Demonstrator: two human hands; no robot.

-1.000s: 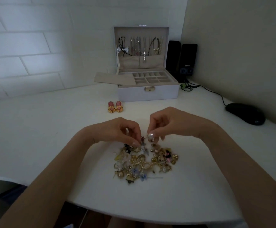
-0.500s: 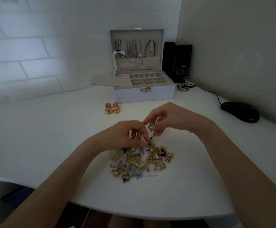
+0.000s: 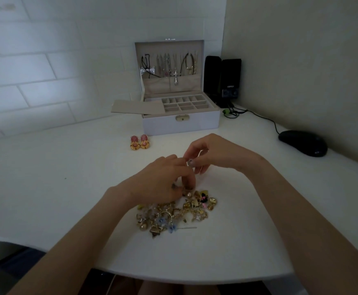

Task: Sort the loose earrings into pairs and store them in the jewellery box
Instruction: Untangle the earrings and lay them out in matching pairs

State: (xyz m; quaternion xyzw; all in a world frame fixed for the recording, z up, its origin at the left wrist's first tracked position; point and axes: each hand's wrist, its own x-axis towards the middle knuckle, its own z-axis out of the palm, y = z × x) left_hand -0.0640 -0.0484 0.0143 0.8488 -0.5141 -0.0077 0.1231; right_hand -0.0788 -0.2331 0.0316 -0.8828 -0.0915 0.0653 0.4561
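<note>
While heap [image 3: 173,211] lies unsorted, step: matching.
Right hand [image 3: 214,154]: pinches silvery earring [image 3: 189,162].
Left hand [image 3: 161,179]: curled into heap, hold unclear.
Next: find twin, fill jewellery box [image 3: 180,124].

A pile of earrings [image 3: 173,211] lies on the white desk [image 3: 46,188], near its front edge. The left hand [image 3: 161,182] dips its fingers into the back of the pile. The right hand [image 3: 214,154] pinches a small earring [image 3: 189,163] right beside it. A pink and gold pair [image 3: 139,142] sits before the open jewellery box [image 3: 181,124] at the back edge.
</note>
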